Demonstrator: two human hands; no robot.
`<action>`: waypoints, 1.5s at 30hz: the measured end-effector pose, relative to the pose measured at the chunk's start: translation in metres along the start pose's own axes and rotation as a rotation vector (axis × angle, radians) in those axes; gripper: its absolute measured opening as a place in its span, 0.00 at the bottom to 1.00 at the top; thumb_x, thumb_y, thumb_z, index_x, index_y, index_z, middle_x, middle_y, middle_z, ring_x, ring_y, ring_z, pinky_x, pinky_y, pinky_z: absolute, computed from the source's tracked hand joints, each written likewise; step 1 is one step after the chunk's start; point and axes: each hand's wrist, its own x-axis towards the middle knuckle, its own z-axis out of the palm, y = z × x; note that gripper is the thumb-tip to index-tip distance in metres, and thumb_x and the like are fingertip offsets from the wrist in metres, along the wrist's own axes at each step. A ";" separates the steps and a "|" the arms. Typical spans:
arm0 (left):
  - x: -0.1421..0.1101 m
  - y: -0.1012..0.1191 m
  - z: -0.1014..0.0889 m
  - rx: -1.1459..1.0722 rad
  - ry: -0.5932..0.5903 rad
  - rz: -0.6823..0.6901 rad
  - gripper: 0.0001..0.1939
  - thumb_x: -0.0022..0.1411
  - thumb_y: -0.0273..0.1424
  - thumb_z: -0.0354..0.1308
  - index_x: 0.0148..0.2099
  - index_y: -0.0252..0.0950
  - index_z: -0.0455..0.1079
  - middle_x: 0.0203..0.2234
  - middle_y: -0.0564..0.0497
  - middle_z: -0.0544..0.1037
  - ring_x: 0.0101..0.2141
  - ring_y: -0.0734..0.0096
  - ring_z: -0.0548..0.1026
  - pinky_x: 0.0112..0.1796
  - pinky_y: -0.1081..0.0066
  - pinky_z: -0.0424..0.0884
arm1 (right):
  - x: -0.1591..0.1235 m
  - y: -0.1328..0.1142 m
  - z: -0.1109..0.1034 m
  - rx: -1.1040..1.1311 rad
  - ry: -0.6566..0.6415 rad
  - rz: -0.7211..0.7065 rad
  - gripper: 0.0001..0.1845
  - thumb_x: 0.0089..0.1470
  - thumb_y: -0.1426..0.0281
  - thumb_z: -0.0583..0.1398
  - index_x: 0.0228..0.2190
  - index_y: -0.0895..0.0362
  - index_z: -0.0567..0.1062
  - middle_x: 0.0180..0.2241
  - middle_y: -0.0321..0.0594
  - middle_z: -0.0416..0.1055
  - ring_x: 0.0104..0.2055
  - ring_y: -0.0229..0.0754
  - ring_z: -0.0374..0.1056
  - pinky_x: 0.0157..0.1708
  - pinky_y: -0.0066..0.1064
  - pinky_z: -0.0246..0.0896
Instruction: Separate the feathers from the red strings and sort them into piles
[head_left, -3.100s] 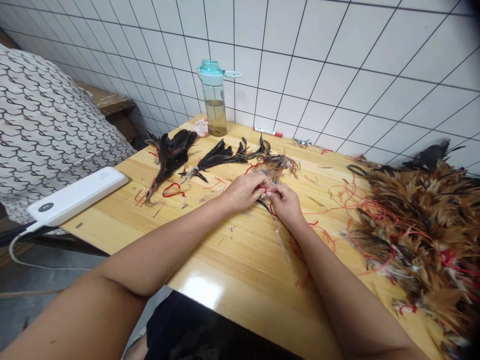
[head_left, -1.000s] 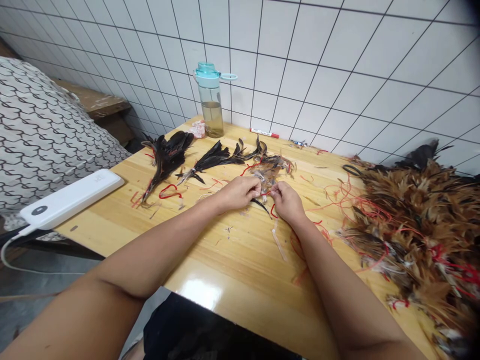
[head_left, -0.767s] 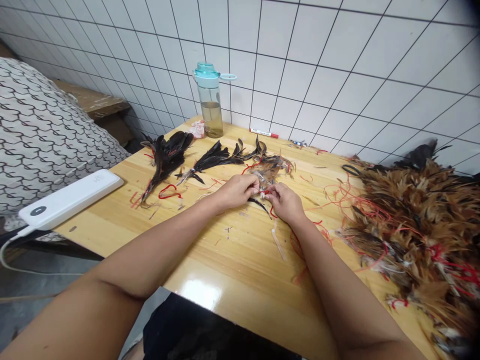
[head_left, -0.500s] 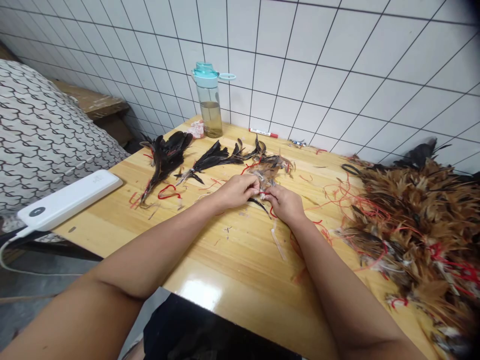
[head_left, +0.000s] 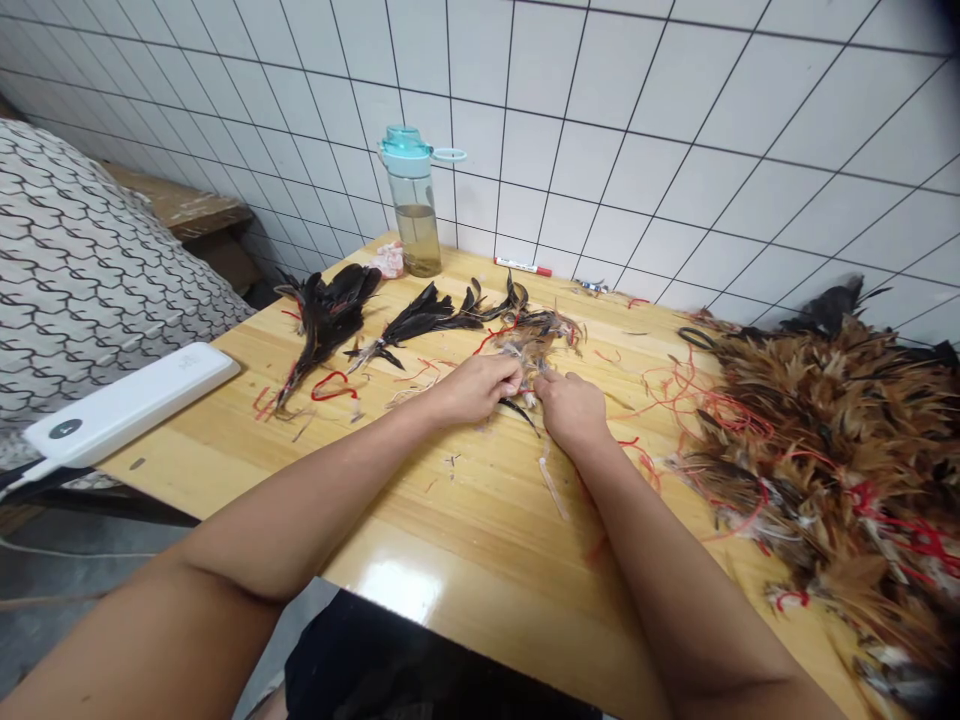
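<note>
On the wooden table (head_left: pixel 420 490) my left hand (head_left: pixel 484 388) is closed, thumb pressed against the curled fingers. Just to its right my right hand (head_left: pixel 576 408) is also closed, fingertips pointing at the other hand. In the narrow gap between them lies a small feather bundle (head_left: pixel 538 342), brown and grey, with pale quill ends towards me. A bit of red string shows at those quills; most of it is hidden by my fingers. One thin dark feather (head_left: pixel 519 412) lies under the hands.
Black feather bunches (head_left: pixel 330 320) lie at the left. A brown feather heap (head_left: pixel 832 430) and tangled red string (head_left: pixel 690 395) fill the right. A water bottle (head_left: pixel 416 215) and a red marker (head_left: pixel 523 267) are by the tiled wall. A white power bank (head_left: pixel 135 400) lies at the left edge.
My hands have drawn slightly apart at the bundle's quill ends. The red string that ran between my fingers is now less visible. The camera view has shifted slightly.
</note>
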 end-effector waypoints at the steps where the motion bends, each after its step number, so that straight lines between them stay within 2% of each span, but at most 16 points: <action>1: 0.000 0.000 0.000 0.000 -0.008 0.003 0.07 0.57 0.20 0.47 0.28 0.34 0.60 0.24 0.54 0.67 0.27 0.75 0.64 0.32 0.75 0.58 | 0.000 -0.001 -0.001 -0.002 0.000 0.006 0.16 0.61 0.73 0.47 0.42 0.54 0.73 0.41 0.46 0.72 0.41 0.45 0.68 0.33 0.31 0.58; 5: 0.000 0.001 -0.001 -0.003 -0.041 0.014 0.08 0.54 0.18 0.47 0.27 0.34 0.59 0.23 0.54 0.67 0.27 0.76 0.63 0.31 0.75 0.57 | 0.000 -0.002 -0.002 -0.001 0.010 0.031 0.16 0.61 0.73 0.48 0.41 0.54 0.73 0.41 0.45 0.72 0.41 0.46 0.68 0.34 0.31 0.58; 12: -0.001 0.001 0.000 -0.012 -0.044 -0.005 0.07 0.54 0.18 0.47 0.28 0.34 0.61 0.23 0.55 0.67 0.26 0.77 0.63 0.30 0.76 0.57 | 0.001 -0.003 -0.002 0.017 0.016 0.061 0.16 0.62 0.72 0.46 0.42 0.54 0.73 0.41 0.46 0.72 0.43 0.47 0.68 0.37 0.34 0.60; 17: -0.001 0.001 -0.001 0.018 -0.006 -0.030 0.06 0.58 0.22 0.48 0.30 0.35 0.62 0.25 0.55 0.69 0.28 0.75 0.64 0.32 0.75 0.58 | 0.002 -0.002 -0.002 0.031 0.027 0.082 0.16 0.61 0.72 0.47 0.41 0.54 0.73 0.41 0.46 0.72 0.43 0.47 0.69 0.37 0.35 0.62; 21: -0.002 0.001 -0.001 -0.006 0.046 -0.114 0.05 0.60 0.26 0.48 0.32 0.35 0.63 0.25 0.54 0.69 0.28 0.74 0.65 0.32 0.74 0.60 | 0.002 0.000 0.000 0.061 0.078 0.075 0.15 0.61 0.72 0.47 0.43 0.54 0.71 0.41 0.47 0.72 0.44 0.47 0.69 0.37 0.35 0.62; 23: -0.003 -0.002 0.002 -0.112 0.067 -0.175 0.05 0.62 0.29 0.48 0.34 0.36 0.62 0.26 0.54 0.71 0.28 0.74 0.67 0.32 0.73 0.62 | 0.002 0.001 0.001 0.078 0.087 0.082 0.15 0.61 0.72 0.47 0.44 0.55 0.71 0.41 0.48 0.72 0.43 0.47 0.69 0.37 0.34 0.62; 27: -0.003 -0.007 0.010 -0.544 0.105 -0.303 0.09 0.62 0.37 0.52 0.35 0.36 0.59 0.31 0.52 0.74 0.31 0.73 0.73 0.34 0.72 0.68 | 0.002 0.001 0.004 0.112 0.100 0.096 0.15 0.60 0.73 0.47 0.44 0.55 0.70 0.41 0.48 0.72 0.43 0.47 0.70 0.37 0.34 0.63; 29: -0.002 -0.006 0.011 -0.679 0.116 -0.359 0.12 0.61 0.39 0.54 0.35 0.36 0.58 0.32 0.51 0.75 0.31 0.73 0.75 0.32 0.73 0.68 | 0.003 0.001 0.005 0.129 0.118 0.092 0.15 0.60 0.73 0.47 0.43 0.55 0.70 0.40 0.47 0.72 0.42 0.46 0.70 0.37 0.34 0.63; 33: 0.000 0.003 0.010 -0.769 0.136 -0.415 0.16 0.59 0.42 0.57 0.34 0.36 0.57 0.30 0.50 0.76 0.27 0.75 0.74 0.29 0.74 0.65 | 0.003 0.002 0.008 0.160 0.136 0.074 0.15 0.60 0.73 0.47 0.44 0.55 0.70 0.40 0.46 0.72 0.42 0.45 0.70 0.37 0.33 0.62; 38: 0.000 0.004 0.009 -0.838 0.148 -0.415 0.18 0.58 0.43 0.59 0.34 0.36 0.58 0.28 0.53 0.73 0.31 0.73 0.73 0.31 0.75 0.65 | 0.001 0.001 0.008 0.148 0.142 0.051 0.15 0.61 0.72 0.47 0.43 0.54 0.71 0.39 0.44 0.73 0.42 0.45 0.70 0.36 0.33 0.62; 43: 0.000 -0.006 0.012 -0.946 0.150 -0.421 0.19 0.55 0.43 0.62 0.33 0.36 0.59 0.28 0.53 0.72 0.35 0.70 0.74 0.31 0.75 0.64 | -0.001 -0.002 0.008 0.188 0.122 -0.070 0.15 0.62 0.70 0.48 0.43 0.55 0.73 0.39 0.45 0.75 0.42 0.43 0.70 0.38 0.31 0.61; 45: -0.001 -0.007 0.012 -0.979 0.147 -0.430 0.19 0.54 0.44 0.63 0.33 0.36 0.60 0.28 0.52 0.73 0.32 0.71 0.72 0.30 0.75 0.63 | -0.001 -0.004 0.009 0.203 0.120 -0.126 0.14 0.61 0.71 0.49 0.42 0.57 0.74 0.38 0.45 0.76 0.41 0.44 0.71 0.38 0.32 0.61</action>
